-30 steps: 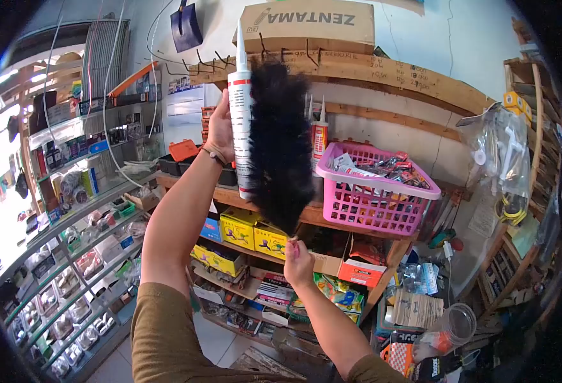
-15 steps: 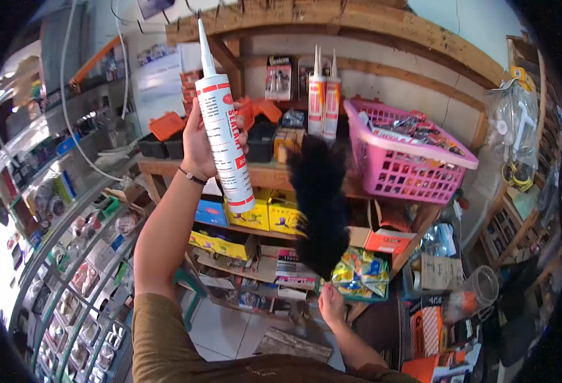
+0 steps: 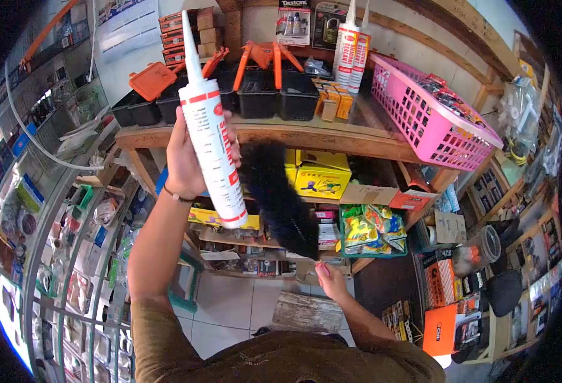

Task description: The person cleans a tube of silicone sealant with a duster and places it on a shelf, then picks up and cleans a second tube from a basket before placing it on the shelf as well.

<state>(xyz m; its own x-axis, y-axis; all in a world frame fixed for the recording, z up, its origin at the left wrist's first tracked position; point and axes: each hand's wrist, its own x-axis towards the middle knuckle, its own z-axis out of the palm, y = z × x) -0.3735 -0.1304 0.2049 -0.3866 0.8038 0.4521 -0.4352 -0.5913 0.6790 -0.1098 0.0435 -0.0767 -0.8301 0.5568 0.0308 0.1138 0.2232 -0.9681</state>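
My left hand (image 3: 188, 159) is wrapped round a white sealant tube (image 3: 212, 147) with red bands, held up with its nozzle pointing upward. In my right hand (image 3: 332, 279), low and right of centre, is the pink handle of a black fluffy duster (image 3: 281, 204). The duster slants up and left, its top near the wooden shelf edge and close to the tube. Two more sealant tubes (image 3: 352, 54) stand upright on the upper shelf (image 3: 262, 133), beside small orange-and-brown boxes (image 3: 335, 101).
Black bins (image 3: 258, 96) with orange lids and a pink basket (image 3: 421, 115) full of packets stand on the shelf. Below are a yellow box (image 3: 319, 175) and a green tray of packets (image 3: 373, 233). A glass display case (image 3: 70, 255) lines the left side.
The view has tilted and shifted, so the shelf items sit elsewhere in the frame. The duster's top has swung left, toward the held tube. Both hands keep their holds.
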